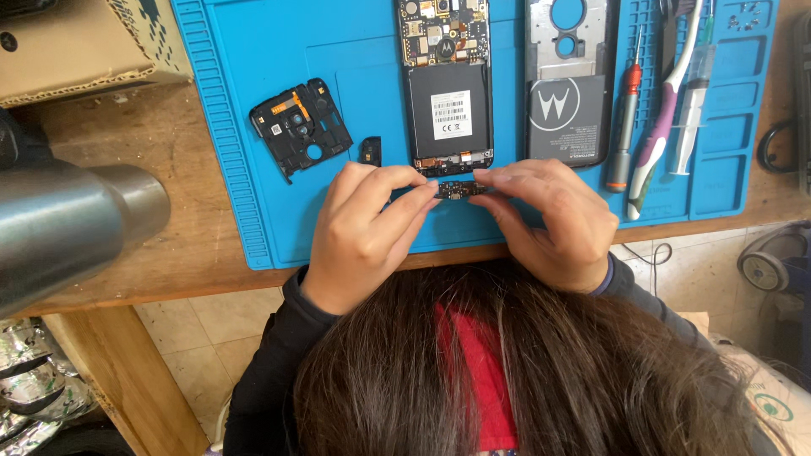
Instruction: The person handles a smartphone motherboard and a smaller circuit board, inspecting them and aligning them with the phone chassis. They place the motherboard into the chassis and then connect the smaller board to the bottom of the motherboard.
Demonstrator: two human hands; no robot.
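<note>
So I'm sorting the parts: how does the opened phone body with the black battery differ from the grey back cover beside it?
The opened phone body shows circuit boards and a white-labelled battery; the grey back cover shows round cut-outs and a white emblem. The body lies nearer both hands. Both lie flat on the blue mat.

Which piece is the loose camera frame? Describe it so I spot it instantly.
Start at the blue mat. Left of the opened phone, above the left hand, lies the black plastic frame. Unlike the small black cap beside it, it has round holes and an orange strip.

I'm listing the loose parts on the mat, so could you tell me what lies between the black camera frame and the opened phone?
In the head view, one small black plastic piece lies on the blue mat between the camera frame and the opened phone.
</note>
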